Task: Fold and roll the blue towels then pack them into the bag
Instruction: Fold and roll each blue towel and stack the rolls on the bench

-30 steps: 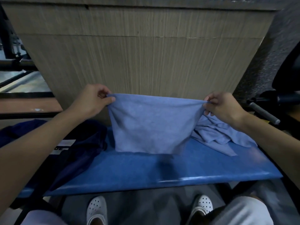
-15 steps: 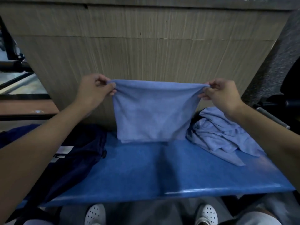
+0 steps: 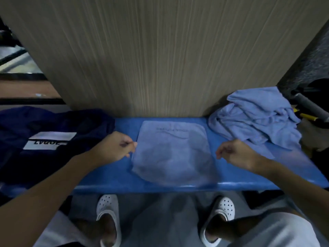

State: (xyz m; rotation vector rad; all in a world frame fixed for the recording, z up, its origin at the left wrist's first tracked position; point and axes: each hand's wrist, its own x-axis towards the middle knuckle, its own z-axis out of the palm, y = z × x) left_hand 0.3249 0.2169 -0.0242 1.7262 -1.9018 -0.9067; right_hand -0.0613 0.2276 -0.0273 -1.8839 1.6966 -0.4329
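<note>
Now we should smooth the centre towel point(image 3: 170, 152) flat before folding; left hand point(image 3: 115, 148) at its edge, grip unclear; right hand point(image 3: 236, 154) relaxed, empty.

One wide-angle view from the person's head looks steeply down and slightly forward, close over the blue desk point(image 3: 110, 175). A wood panel point(image 3: 160, 59) fills the top, white shoes point(image 3: 107, 211) the bottom; the left hand point(image 3: 115, 148) and right hand point(image 3: 236, 152) reach in from below, seemingly motion-blurred.

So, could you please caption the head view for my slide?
Blue towel flat on the blue bench between the left hand and right hand; crumpled towels right, navy bag left.
</note>
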